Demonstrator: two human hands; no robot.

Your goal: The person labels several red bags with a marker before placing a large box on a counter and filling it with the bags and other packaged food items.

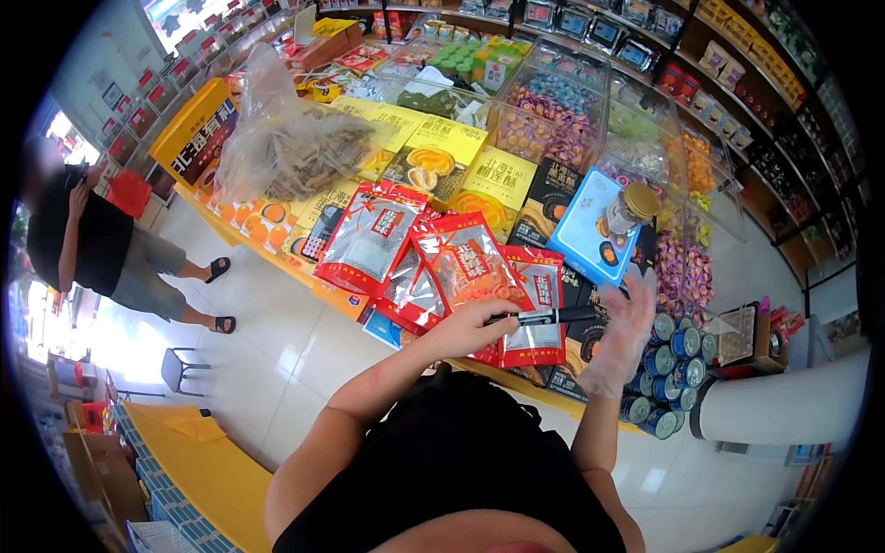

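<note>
My left hand (477,325) grips a black marker pen (543,316) by one end, above red-edged plastic food pouches. One pouch (470,259) shows orange-pink contents; another pouch (373,238) with a clear window lies to its left. My right hand (626,325), in a thin clear plastic glove, is raised with its fingers apart and holds nothing, just beyond the pen's far end. Beside it a light-blue box (596,225) lies on dark boxes, with a gold-lidded jar (630,207) on top. A knotted clear bag of brownish dried goods (311,148) lies on yellow boxes at the left.
Clear bins of wrapped sweets (550,110) stand at the back. Stacked round cans (667,377) are at the right table end, near a white column (774,408). A person (104,228) stands at the left, near a small stool (183,370). A yellow-covered table (200,477) is at lower left.
</note>
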